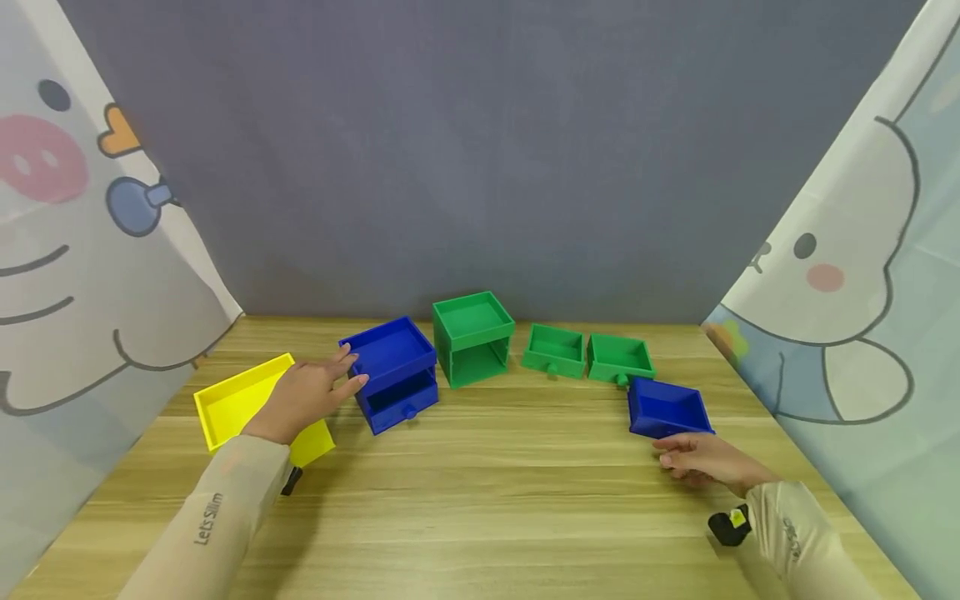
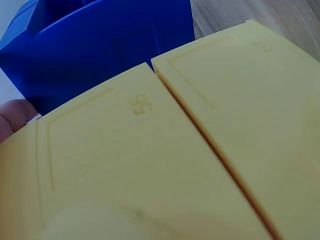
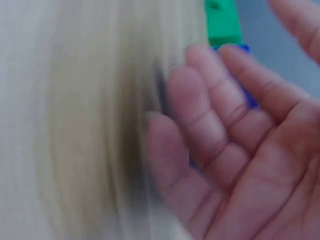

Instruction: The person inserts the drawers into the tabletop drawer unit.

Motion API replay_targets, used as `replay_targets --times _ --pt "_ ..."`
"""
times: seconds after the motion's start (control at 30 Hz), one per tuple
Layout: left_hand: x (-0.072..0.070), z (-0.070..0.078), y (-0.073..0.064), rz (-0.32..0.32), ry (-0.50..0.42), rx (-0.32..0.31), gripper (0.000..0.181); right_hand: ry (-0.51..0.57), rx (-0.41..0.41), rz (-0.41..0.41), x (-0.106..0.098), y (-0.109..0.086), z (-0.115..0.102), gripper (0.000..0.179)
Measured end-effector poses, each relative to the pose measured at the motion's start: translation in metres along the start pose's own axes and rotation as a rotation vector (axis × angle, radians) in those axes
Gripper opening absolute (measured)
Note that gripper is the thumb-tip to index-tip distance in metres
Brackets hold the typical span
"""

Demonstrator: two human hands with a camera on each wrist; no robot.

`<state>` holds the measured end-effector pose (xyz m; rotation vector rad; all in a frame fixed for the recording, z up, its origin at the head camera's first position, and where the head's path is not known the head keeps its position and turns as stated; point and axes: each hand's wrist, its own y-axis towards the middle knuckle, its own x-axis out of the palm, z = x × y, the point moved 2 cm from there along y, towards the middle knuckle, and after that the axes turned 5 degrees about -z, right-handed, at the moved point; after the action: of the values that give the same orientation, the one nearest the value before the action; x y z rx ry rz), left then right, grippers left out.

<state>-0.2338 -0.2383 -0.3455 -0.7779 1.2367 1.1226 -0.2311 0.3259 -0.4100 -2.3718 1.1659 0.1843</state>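
My left hand (image 1: 307, 392) reaches over the yellow box (image 1: 247, 400), its fingers at the left side of the blue cabinet (image 1: 390, 350); whether they touch it I cannot tell. This cabinet has an open tray top and a knobbed drawer (image 1: 408, 404) at the bottom. The left wrist view is mostly filled by yellow panels (image 2: 115, 165), with fingers just showing at the left edge. Loosely bent and holding nothing, my right hand (image 1: 708, 460) is close to the near edge of a separate blue drawer (image 1: 667, 404). Its palm and fingers (image 3: 187, 95) show in the right wrist view.
A green cabinet (image 1: 472, 321) with a bare slot stands at the back middle. To its right lie two green drawers, one (image 1: 555, 346) beside the other (image 1: 618, 354), knobs facing me. Grey cloth (image 1: 480, 167) hangs behind the wooden table (image 1: 480, 500); printed cloths flank it.
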Motion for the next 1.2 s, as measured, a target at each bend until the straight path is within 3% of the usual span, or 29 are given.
replay_targets --times 0.27,0.4,0.57,0.83,1.2 --pt "-0.001 0.002 0.000 -0.010 0.035 0.002 0.055 0.358 0.136 0.020 -0.006 -0.009 0.013 0.052" --pt "0.001 0.003 0.001 -0.011 0.031 0.010 0.055 0.489 0.132 -0.002 -0.005 -0.010 0.014 0.047" --pt "0.002 0.002 0.001 -0.009 0.028 0.015 0.055 0.647 0.055 -0.074 -0.004 -0.007 0.016 0.047" --pt "-0.002 0.001 0.000 -0.017 0.036 0.016 0.055 0.754 0.029 -0.111 0.000 -0.002 0.023 0.052" --pt "-0.004 0.002 -0.001 -0.015 0.024 0.013 0.055 0.825 0.030 -0.018 0.004 0.004 0.022 0.048"
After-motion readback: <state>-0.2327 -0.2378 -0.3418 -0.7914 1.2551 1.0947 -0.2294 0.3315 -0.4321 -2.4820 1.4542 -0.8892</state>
